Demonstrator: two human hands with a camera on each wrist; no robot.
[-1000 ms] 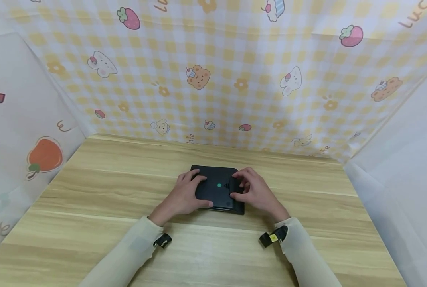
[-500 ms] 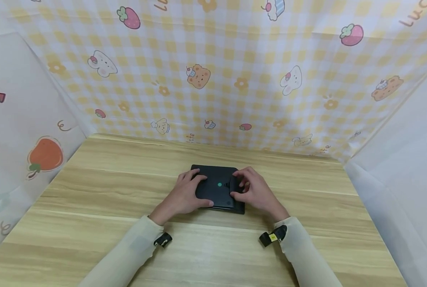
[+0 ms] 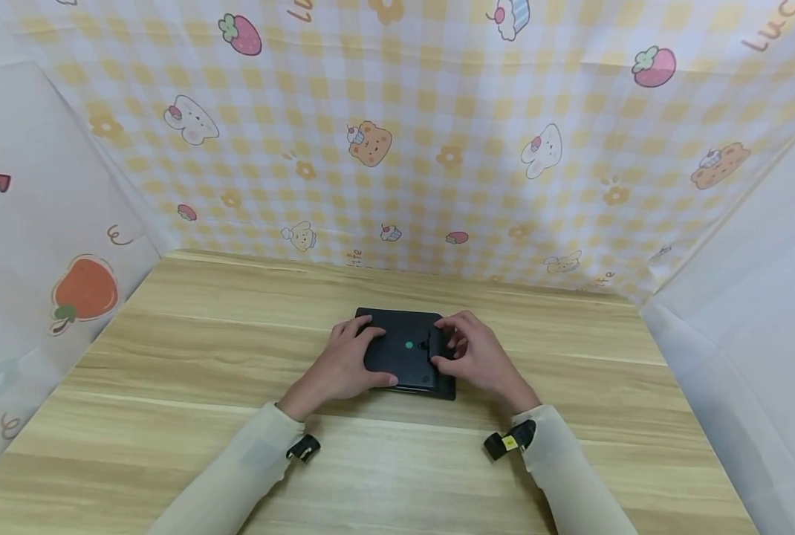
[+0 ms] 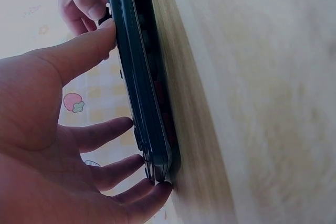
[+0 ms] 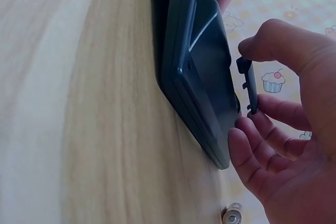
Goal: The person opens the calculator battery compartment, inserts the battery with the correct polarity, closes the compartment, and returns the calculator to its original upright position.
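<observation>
A black calculator (image 3: pixel 394 360) lies face down on the table; some of its keys (image 4: pixel 159 93) show along its underside in the left wrist view. My left hand (image 3: pixel 340 364) spans its left part, thumb at the near edge and the other fingers, nearly straight, touching the back and left edge. Between thumb and fingertips, my right hand (image 3: pixel 478 360) pinches a small black battery cover (image 5: pixel 252 85) over the right part of the back. In the right wrist view, a gap separates this cover from the calculator's body, and small tabs stick out from its side.
A small cylindrical battery (image 5: pixel 231 215) is at the bottom of the right wrist view, below the right fingers. Wood-grain table (image 3: pixel 397 468) surrounds the calculator. Behind it hangs a yellow checked cloth (image 3: pixel 417 193), with pale cloth at both sides.
The right hand and battery cover have shifted very slightly to the right. The left hand and the calculator stay in place.
</observation>
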